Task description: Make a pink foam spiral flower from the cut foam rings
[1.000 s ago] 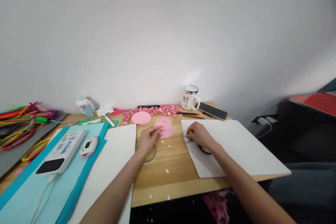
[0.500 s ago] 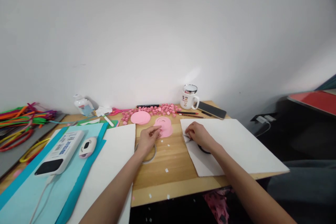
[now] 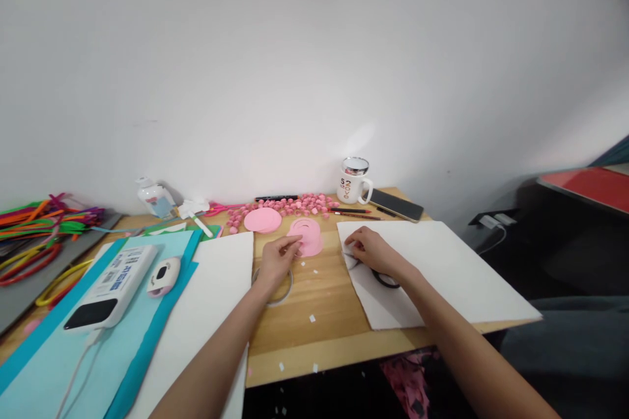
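My left hand (image 3: 278, 260) has its thumb and fingertips closed at the left edge of a pink paper circle (image 3: 309, 245), which lies on others in a stack with curved outlines. Partly under that hand is a ring-shaped roll of tape (image 3: 289, 288). My right hand (image 3: 373, 252) is at the left side of a white board, its fingers curled together. Scissors (image 3: 386, 280) are beneath it, with a black handle loop and part of the blades showing. Whatever is between the right fingertips is hidden.
Behind are another pink circle stack (image 3: 263, 220), pink pom-pom-like pieces (image 3: 314, 204), a mug (image 3: 352, 184) and a phone (image 3: 397, 204). White boards (image 3: 457, 268) flank the bare wood strip, where small white bits (image 3: 312, 319) lie. A power bank (image 3: 113, 285) rests at left.
My right hand has shifted slightly, and more of the scissors' black handle shows. The left hand stays at the pink circles almost unmoved.
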Tool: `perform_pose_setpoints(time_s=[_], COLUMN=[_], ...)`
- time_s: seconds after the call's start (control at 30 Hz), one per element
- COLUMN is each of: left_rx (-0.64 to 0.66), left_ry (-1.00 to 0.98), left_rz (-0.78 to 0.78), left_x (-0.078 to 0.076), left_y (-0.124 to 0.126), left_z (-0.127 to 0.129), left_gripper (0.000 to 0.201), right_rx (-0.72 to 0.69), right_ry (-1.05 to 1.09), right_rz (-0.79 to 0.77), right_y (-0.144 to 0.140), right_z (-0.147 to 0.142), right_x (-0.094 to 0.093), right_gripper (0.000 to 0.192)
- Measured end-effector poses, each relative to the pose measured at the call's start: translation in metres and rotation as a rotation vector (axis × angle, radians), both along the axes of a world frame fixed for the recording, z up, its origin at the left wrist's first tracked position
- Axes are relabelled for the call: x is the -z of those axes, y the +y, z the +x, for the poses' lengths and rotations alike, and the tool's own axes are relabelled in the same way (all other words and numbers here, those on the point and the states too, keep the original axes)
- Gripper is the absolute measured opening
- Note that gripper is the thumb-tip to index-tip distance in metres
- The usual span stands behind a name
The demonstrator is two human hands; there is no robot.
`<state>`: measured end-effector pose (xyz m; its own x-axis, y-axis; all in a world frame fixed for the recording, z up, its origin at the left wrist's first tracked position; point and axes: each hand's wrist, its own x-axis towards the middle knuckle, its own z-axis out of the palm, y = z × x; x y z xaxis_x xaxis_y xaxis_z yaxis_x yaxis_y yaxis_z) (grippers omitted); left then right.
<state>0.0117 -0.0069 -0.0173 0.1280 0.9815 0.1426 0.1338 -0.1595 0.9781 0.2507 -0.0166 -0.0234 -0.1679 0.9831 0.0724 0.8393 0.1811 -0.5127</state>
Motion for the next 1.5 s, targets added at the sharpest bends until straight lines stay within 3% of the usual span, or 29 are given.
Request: perform_pose_setpoints(time_s=[0.4, 0.67, 1.1, 1.5], left_rx=[0.008, 0.005, 0.014, 0.016], left_ry=[-0.008, 0.003, -0.012, -0.031], left_rz=[-0.01, -0.001, -0.01, -0.011], left_x=[-0.002, -0.003, -0.001, -0.002], left_y=[-0.001, -0.002, -0.002, -0.002], left_z=[0.001, 0.001, 0.001, 0.001], left_gripper=[0.024, 0.024, 0.024, 0.024], right_rx=[-0.097, -0.061, -0.031, 0.003], right_ry=[0.036, 0.026, 0.042, 0.146], right_rz=[-0.033, -0.025, -0.028, -0.058], right_y=[0.003, 0.002, 0.003, 0.002], right_z=[0.004, 0.001, 0.001, -0.002], right_x=[-0.006, -0.01, -0.005, -0.001], right_gripper=[0.008, 0.017, 0.006, 0.014])
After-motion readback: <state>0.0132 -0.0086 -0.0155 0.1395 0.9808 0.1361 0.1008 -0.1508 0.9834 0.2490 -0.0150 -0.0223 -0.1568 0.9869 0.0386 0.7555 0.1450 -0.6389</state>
